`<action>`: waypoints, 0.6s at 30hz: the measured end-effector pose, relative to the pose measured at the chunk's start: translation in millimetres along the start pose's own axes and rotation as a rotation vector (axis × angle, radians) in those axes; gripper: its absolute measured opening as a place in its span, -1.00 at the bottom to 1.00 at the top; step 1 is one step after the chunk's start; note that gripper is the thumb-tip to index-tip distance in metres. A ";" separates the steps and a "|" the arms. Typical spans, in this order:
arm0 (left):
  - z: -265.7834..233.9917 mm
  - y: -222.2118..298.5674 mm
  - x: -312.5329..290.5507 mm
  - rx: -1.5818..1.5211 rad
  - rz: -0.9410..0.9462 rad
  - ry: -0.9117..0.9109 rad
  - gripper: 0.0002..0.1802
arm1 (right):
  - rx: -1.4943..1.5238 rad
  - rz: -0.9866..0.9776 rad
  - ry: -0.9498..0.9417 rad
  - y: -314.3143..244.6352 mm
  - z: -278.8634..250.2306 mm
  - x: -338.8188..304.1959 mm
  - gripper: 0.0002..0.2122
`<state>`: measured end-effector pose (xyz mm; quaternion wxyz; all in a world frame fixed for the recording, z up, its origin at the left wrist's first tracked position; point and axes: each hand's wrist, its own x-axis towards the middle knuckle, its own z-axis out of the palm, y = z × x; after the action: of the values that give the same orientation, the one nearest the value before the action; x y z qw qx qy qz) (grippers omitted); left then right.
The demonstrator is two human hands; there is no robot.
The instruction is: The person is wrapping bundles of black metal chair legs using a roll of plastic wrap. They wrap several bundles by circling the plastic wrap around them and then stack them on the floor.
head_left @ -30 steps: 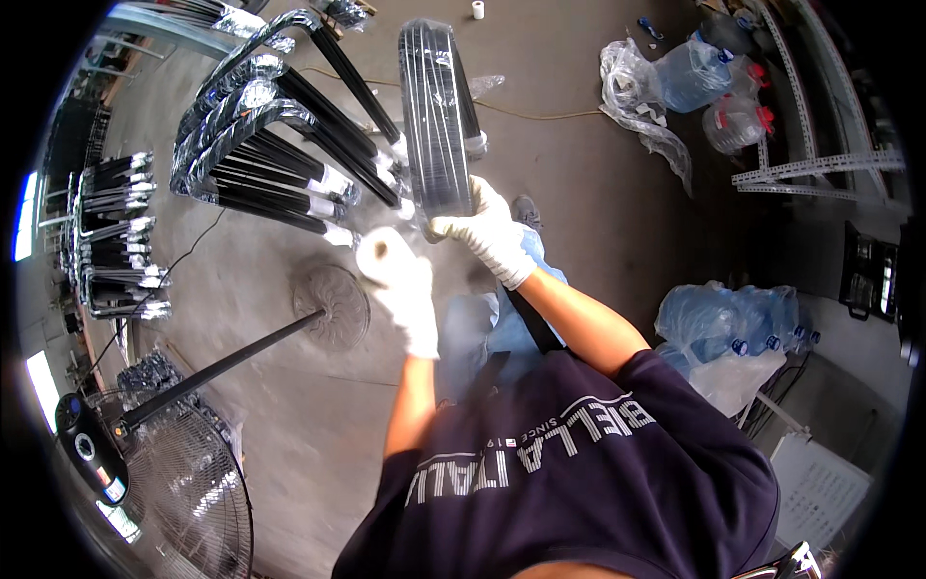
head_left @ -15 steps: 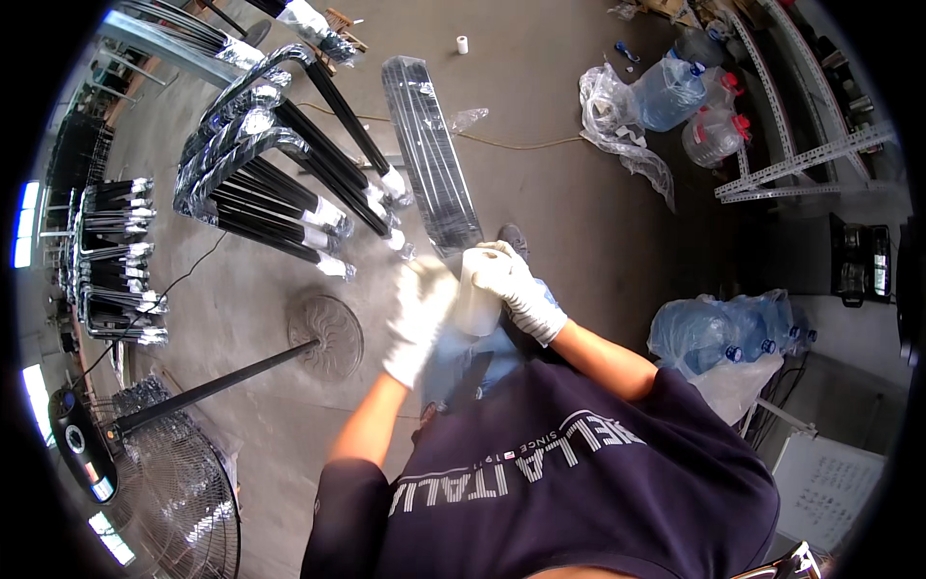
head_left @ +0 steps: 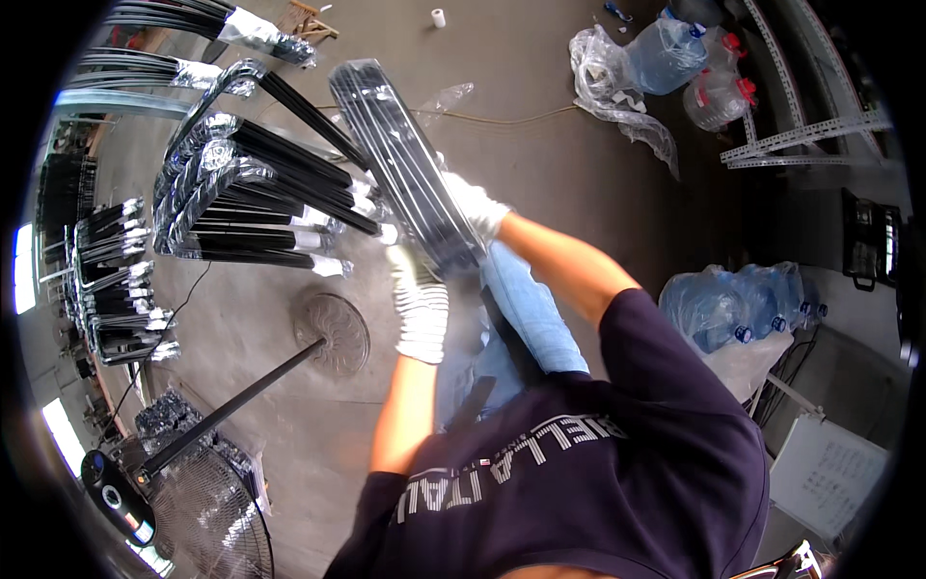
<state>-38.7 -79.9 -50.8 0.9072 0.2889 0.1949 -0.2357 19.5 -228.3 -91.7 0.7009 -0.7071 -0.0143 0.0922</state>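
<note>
A long bundle of black bars in clear plastic film lies slantwise in front of me. Its near end is above my knees, slightly blurred. My right hand, in a white glove, is at the bundle's right side. Its fingers curl in against the edge and are partly hidden behind it. Below the left edge, close to the near end, is my gloved left hand. That hand's fingers are smeared and partly covered by the bundle, so their grip cannot be made out. No film roll shows in either hand.
Bent black tubes with wrapped ends hang at the left. Nearer stands a pedestal fan with a round base. Large water bottles and a metal shelf frame are on the right. A small white roll lies on the floor.
The bundle has come up closer to me and shifted left. Both hands have moved to its sides. The pale film roll that was between my hands is out of sight.
</note>
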 end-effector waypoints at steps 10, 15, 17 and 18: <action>-98.3 40.8 23.9 0.584 0.210 0.784 -0.49 | -0.020 0.075 -0.511 -7.6 69.7 30.4 -0.42; -52.9 44.4 6.8 -0.134 0.183 0.790 -0.43 | -0.171 0.248 -0.245 -43.9 75.9 -8.5 -0.52; -94.9 36.6 7.4 -0.308 0.252 0.914 -0.51 | 0.222 0.530 -0.230 -75.6 60.7 -26.2 -0.49; -78.4 29.4 9.8 -0.025 0.389 0.893 -0.59 | 0.263 0.301 -0.231 -26.7 56.4 -37.9 -0.51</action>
<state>-32.0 -13.5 -102.2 0.7656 0.3821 0.5101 0.0874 -23.3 -177.7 -61.0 0.7592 -0.5886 0.0233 0.2769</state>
